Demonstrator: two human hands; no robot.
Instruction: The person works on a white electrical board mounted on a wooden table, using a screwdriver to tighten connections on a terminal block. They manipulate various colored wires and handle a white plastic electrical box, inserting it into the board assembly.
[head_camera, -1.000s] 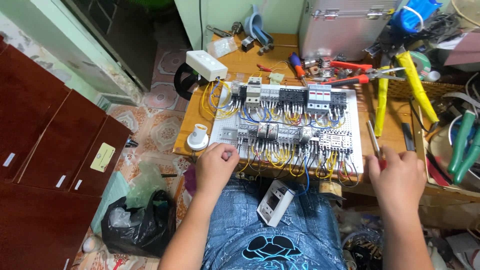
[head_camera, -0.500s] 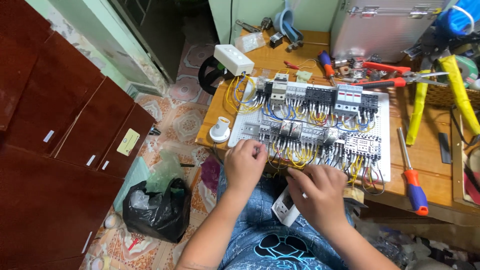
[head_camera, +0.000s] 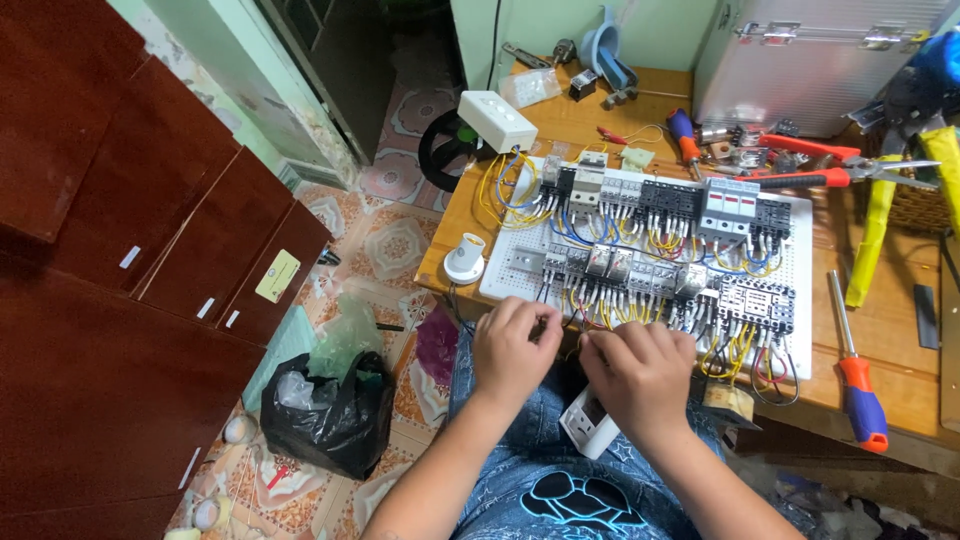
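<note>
- Wooden desk is standing over a patterned tile floor, carrying a white perforated wiring board that is serving as the landmark.
- Left hand is curling at the board's near edge, fingers narrowed around the yellow wires hanging there.
- Right hand is sitting just beside it, fingers pinched close on the same wires; what exactly it is gripping I cannot tell.
- Judging by the board, most parts are already sitting mounted in two rows and wired; the near-edge wire ends seem to be what is left.
- White switch box is lying beyond the board's far left corner; a white lamp socket is standing left of the board.
- Orange-handled screwdriver is lying right of the board.
- Left of the board, dark red cabinet fronts are bearing a yellow rectangular label and small white tags; a black bag is slumping on the floor.
</note>
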